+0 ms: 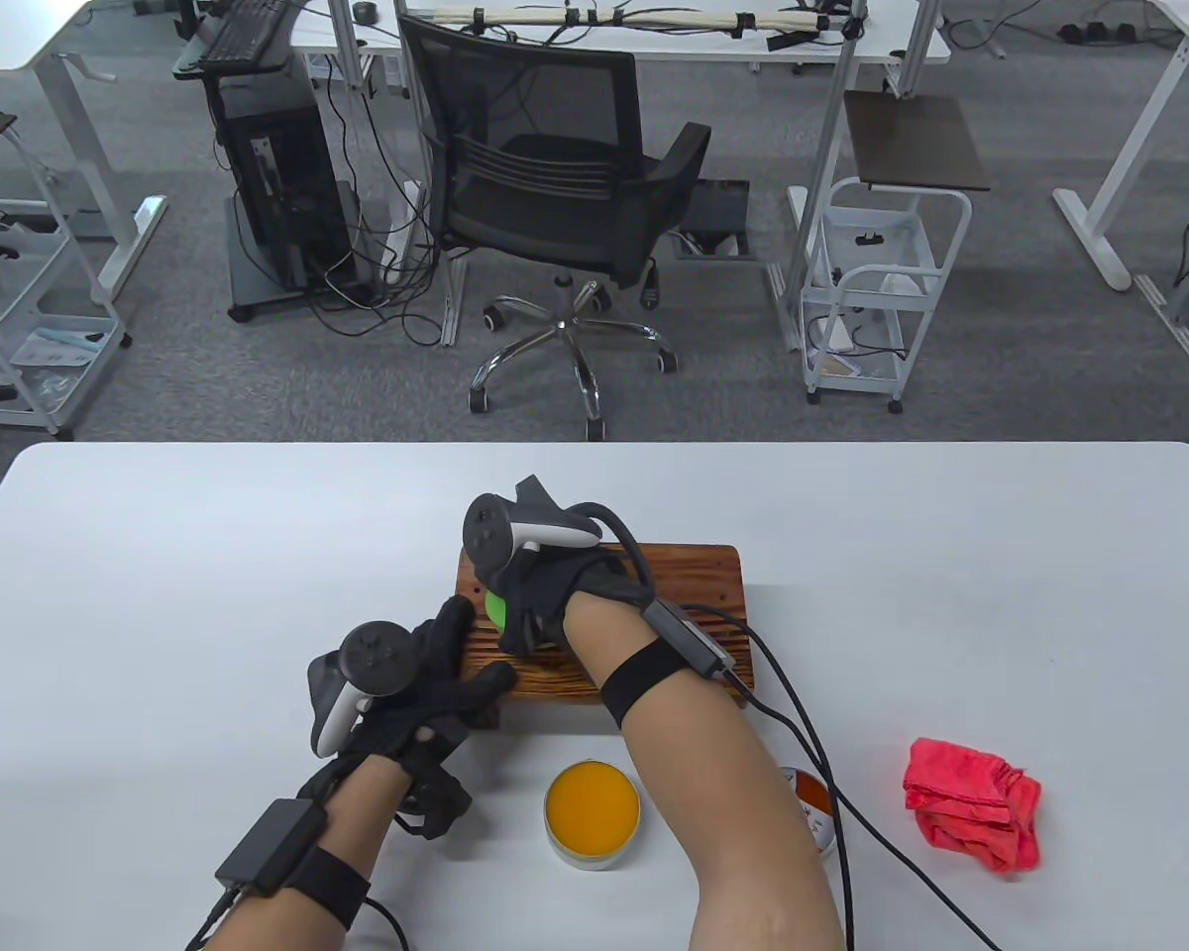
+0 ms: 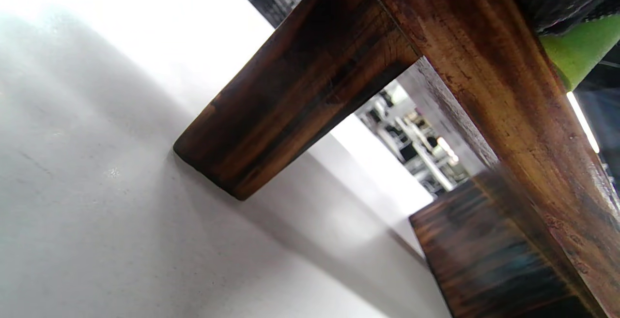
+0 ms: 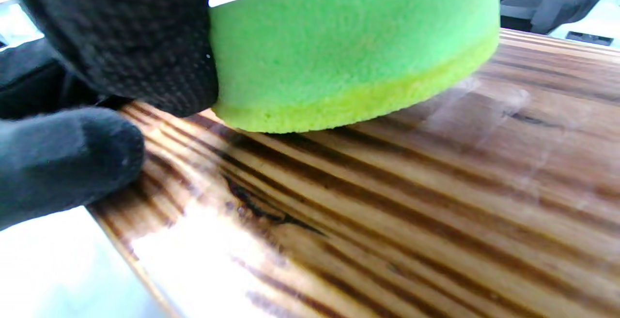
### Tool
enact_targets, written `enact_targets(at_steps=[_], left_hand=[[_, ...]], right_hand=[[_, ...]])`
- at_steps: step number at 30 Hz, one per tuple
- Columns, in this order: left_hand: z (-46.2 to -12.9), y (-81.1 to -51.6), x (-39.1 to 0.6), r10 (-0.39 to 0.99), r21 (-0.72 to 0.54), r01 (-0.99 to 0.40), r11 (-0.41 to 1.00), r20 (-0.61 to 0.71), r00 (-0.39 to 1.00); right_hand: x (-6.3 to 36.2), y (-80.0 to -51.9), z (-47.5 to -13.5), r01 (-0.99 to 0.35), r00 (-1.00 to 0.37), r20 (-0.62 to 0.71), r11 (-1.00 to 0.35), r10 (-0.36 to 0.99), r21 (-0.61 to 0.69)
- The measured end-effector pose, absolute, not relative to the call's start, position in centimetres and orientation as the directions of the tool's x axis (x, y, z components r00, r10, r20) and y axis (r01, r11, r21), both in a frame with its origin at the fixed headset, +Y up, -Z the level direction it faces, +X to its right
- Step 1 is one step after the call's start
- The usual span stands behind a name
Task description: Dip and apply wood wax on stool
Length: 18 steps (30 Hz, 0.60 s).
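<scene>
Low wooden stool (image 1: 644, 614), dark striped grain with a glossy top, standing mid-table (image 1: 208, 555). Right hand (image 1: 545, 594) grips a round green foam sponge (image 3: 353, 47), its yellowish base pressed flat on the seat. Left hand (image 1: 416, 693) rests on the stool's near-left corner, fingers spread. Open round tin of orange wax (image 1: 593, 812) just in front; its lid (image 1: 812, 807) half hidden by the forearm, print unreadable. Crumpled red cloth (image 1: 971, 802) at right.
</scene>
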<state>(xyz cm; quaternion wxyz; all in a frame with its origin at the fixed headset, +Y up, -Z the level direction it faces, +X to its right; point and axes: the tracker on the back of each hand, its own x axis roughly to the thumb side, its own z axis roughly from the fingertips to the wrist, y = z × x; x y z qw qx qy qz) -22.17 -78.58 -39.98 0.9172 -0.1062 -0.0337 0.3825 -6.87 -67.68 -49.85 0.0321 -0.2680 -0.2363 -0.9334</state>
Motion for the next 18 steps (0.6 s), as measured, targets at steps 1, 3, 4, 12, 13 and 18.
enact_targets(at_steps=[1, 3, 4, 12, 13, 18], left_hand=[[-40.0, -78.6, -22.2, 0.709, -0.221, -0.695, 0.684, -0.019, 0.705], [-40.0, -78.6, -22.2, 0.709, -0.221, -0.695, 0.684, -0.019, 0.705], [-40.0, -78.6, -22.2, 0.709, -0.222, -0.694, 0.685, -0.019, 0.705], [-40.0, -78.6, -22.2, 0.711, -0.223, -0.696, 0.683, -0.019, 0.703], [-40.0, -78.6, -22.2, 0.71, -0.223, -0.695, 0.683, -0.019, 0.704], [-40.0, -78.6, -22.2, 0.711, -0.223, -0.696, 0.683, -0.018, 0.703]], right_hand=[[-7.0, -67.7, -49.9, 0.191, -0.858, 0.511, -0.889, 0.056, 0.417], [-7.6, -67.7, -49.8, 0.2, -0.854, 0.519, -0.898, 0.036, 0.392], [-7.8, -67.7, -49.6, 0.207, -0.846, 0.532, -0.899, 0.034, 0.386], [-8.1, -67.7, -49.9, 0.216, -0.862, 0.506, -0.903, 0.002, 0.371], [-8.4, -67.7, -49.7, 0.218, -0.857, 0.516, -0.907, -0.002, 0.359], [-8.0, -67.5, -49.5, 0.212, -0.843, 0.536, -0.895, 0.035, 0.393]])
